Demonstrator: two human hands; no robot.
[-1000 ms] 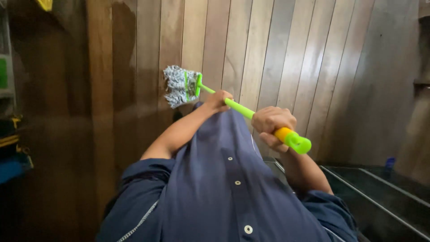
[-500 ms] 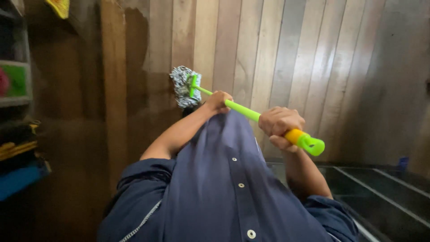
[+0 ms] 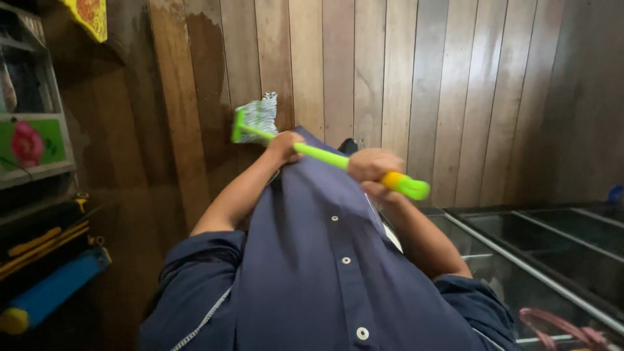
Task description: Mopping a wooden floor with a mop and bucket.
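I wear a navy button-up shirt [image 3: 325, 273] with pale round buttons [image 3: 346, 260], short sleeves [image 3: 195, 273] and white contrast stitching [image 3: 207, 320].

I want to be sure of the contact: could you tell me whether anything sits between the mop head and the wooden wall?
Nothing visible does. The mop head lies against the wooden wall, with the left hand and right hand gripping the green handle.

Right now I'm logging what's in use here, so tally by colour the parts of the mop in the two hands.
Bright green plastic parts: 3 (head frame, handle shaft, hanging loop)
Orange grip band: 1
Grey-white fringed mop pad: 1
Total: 5
Left hand and right hand both grip the shaft.
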